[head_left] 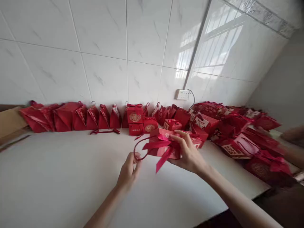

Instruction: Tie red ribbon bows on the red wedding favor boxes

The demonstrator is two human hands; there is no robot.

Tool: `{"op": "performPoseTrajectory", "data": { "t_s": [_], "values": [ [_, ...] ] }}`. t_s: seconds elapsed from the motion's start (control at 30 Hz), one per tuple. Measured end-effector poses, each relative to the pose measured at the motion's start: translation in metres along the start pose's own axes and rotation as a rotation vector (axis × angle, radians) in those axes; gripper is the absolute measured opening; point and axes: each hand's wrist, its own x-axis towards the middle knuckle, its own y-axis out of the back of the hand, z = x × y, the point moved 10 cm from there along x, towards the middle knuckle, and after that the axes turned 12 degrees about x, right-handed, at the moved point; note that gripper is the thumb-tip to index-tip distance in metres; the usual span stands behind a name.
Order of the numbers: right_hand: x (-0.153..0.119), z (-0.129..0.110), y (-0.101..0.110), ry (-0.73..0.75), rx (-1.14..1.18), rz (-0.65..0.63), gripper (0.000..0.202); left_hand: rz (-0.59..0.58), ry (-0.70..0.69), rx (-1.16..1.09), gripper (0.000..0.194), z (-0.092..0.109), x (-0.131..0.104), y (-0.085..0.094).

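Observation:
A red gift box with a pink-red ribbon bow is held above the white table, lying on its side in the air. My right hand is closed around its right end, fingers over the top. From the box's left side loops a dark red cord handle. My left hand pinches the lower left of that cord between thumb and fingers. Behind the held box, small red boxes with gold round emblems are stacked on the table.
Red pointed boxes stand in a row along the tiled wall. A loose ribbon lies before them. Many red boxes are heaped at right, beside another person's blurred arm. A wall socket has a cable. Brown cardboard is at far left.

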Motion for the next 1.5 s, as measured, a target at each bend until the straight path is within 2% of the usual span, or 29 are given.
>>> {"op": "performPoseTrajectory", "data": {
  "t_s": [0.1, 0.17, 0.23, 0.3, 0.47, 0.63, 0.9, 1.03, 1.13, 1.27, 1.33, 1.37, 1.43, 1.47, 1.5],
  "values": [
    [0.013, 0.003, -0.053, 0.082, 0.106, 0.024, 0.068, 0.161, 0.030, 0.016, 0.046, -0.004, 0.007, 0.023],
    [0.015, 0.002, -0.081, 0.113, 0.164, 0.041, 0.069, 0.229, 0.046, 0.026, 0.048, -0.005, 0.009, 0.034],
    [0.011, 0.002, -0.099, 0.121, 0.198, 0.042, 0.070, 0.253, 0.062, 0.037, 0.049, -0.004, 0.010, 0.040],
    [0.004, 0.000, -0.106, 0.121, 0.198, 0.026, 0.069, 0.243, 0.073, 0.047, 0.046, -0.001, 0.010, 0.040],
    [-0.005, -0.012, -0.097, 0.152, 0.166, 0.010, 0.056, 0.182, 0.087, 0.077, 0.036, 0.010, 0.006, 0.031],
    [-0.003, -0.008, -0.092, 0.113, 0.110, 0.029, 0.057, 0.118, 0.098, 0.158, 0.030, 0.016, 0.001, 0.026],
    [-0.005, 0.011, -0.092, 0.034, 0.084, -0.013, 0.060, -0.244, 0.088, 0.287, 0.036, 0.011, -0.001, -0.007],
    [-0.005, 0.023, -0.088, 0.008, 0.072, 0.013, 0.054, -0.418, 0.192, 0.449, 0.020, 0.000, -0.008, -0.012],
    [-0.004, 0.030, -0.082, -0.012, 0.065, 0.056, 0.052, -0.497, 0.236, 0.548, 0.019, -0.005, -0.008, -0.005],
    [-0.003, 0.025, -0.071, 0.036, 0.064, 0.109, 0.050, -0.403, 0.364, 0.613, 0.021, -0.011, 0.002, 0.025],
    [-0.002, 0.017, -0.067, 0.084, 0.080, 0.121, 0.049, -0.284, 0.453, 0.627, 0.020, -0.013, 0.007, 0.043],
    [-0.002, 0.012, -0.065, 0.110, 0.092, 0.122, 0.049, -0.189, 0.462, 0.612, 0.021, -0.011, 0.009, 0.051],
    [-0.003, 0.002, -0.067, 0.158, 0.117, 0.101, 0.050, 0.013, 0.362, 0.501, 0.027, 0.002, 0.014, 0.060],
    [-0.004, -0.003, -0.070, 0.181, 0.129, 0.075, 0.051, 0.070, 0.268, 0.423, 0.034, 0.011, 0.015, 0.058],
    [-0.005, -0.007, -0.074, 0.201, 0.141, 0.043, 0.051, 0.080, 0.172, 0.341, 0.043, 0.018, 0.014, 0.051]
  ]
}}
